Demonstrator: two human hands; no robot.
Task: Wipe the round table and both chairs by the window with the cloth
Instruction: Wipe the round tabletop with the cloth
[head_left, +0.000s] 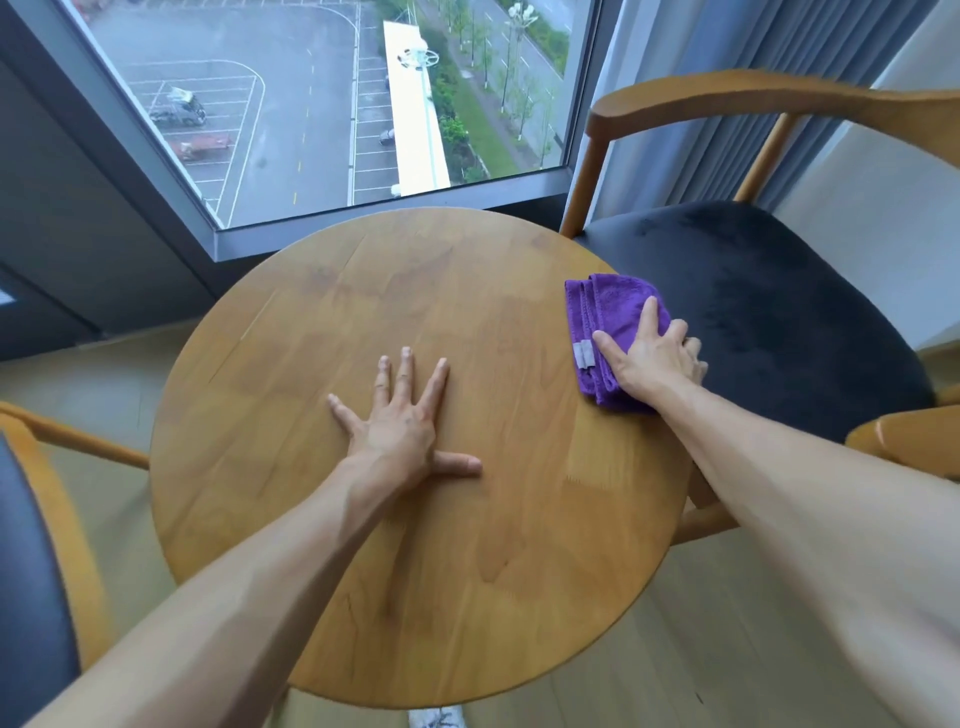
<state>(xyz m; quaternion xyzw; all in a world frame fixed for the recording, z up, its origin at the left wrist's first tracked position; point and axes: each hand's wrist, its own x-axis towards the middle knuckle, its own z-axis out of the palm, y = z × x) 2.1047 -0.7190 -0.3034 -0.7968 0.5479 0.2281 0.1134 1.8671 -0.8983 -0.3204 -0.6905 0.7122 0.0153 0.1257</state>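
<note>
Far left of the left hand, a chair with a dark seat, half out of view. Left hand flat on the round wooden table, fingers spread wide, holding nothing. Beyond both hands, a big window. Right hand pressed down on the folded purple cloth at the table's right edge, fingers spread over it. Just past the right hand, a second chair, dark seat touching the table rim.

Right hand presses purple cloth at round table edge, left hand flat
</note>
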